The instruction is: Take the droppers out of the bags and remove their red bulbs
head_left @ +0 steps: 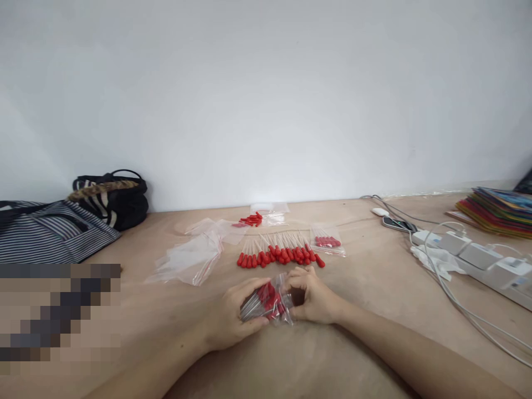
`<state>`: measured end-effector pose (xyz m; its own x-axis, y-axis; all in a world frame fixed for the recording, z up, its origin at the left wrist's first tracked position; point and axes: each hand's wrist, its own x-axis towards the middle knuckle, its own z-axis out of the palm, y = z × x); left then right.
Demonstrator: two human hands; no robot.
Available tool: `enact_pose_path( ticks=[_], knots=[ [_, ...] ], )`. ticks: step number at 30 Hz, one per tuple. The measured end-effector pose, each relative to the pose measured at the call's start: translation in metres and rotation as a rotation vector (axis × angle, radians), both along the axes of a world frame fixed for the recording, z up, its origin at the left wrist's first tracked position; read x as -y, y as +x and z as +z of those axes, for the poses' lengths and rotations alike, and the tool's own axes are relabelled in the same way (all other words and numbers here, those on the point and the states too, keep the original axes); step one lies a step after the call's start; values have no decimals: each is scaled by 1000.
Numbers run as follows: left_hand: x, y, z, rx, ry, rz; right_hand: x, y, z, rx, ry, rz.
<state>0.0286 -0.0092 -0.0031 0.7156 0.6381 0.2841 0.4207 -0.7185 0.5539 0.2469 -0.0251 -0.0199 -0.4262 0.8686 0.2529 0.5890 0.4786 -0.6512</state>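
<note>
Between my hands, close to me, is a clear zip bag [284, 317] filled with red-bulbed droppers [270, 297], their clear tubes pointing left. My left hand [239, 313] is wrapped around the tube end of the bag. At the bag's right side, my right hand [310, 293] grips its edge with curled fingers. Just beyond lies a row of loose droppers [286, 254], red bulbs toward me and tubes pointing away. A flat zip bag [328, 243] with several red bulbs in it rests right of the row. On the left lies a pile of clear bags [189, 257].
Loose red bulbs [253, 219] and clear tubes [274, 220] lie farther back near the wall. A striped bag [58, 233] and a black bag [124, 199] stand left. Right are a power strip [477, 266] with chargers, cables, crumpled tissue [436, 263] and a colourful stack [499, 210].
</note>
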Motion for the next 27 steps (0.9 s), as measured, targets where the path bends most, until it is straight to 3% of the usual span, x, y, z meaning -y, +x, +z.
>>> enact_pose_path(
  ticks=[4, 9, 21, 27],
  knots=[
    [-3, -2, -6, 28, 1, -17, 2, -2, 0, -18, -36, -20],
    [-5, -4, -10, 37, -32, -17, 2, -3, -1, -33, -22, 58],
    [-3, -3, -4, -6, -85, -41, 1, -7, -3, -93, -119, 2],
    [-2, -5, -3, -30, -63, -47, 1, 5, 8, -26, -127, 7]
  ],
)
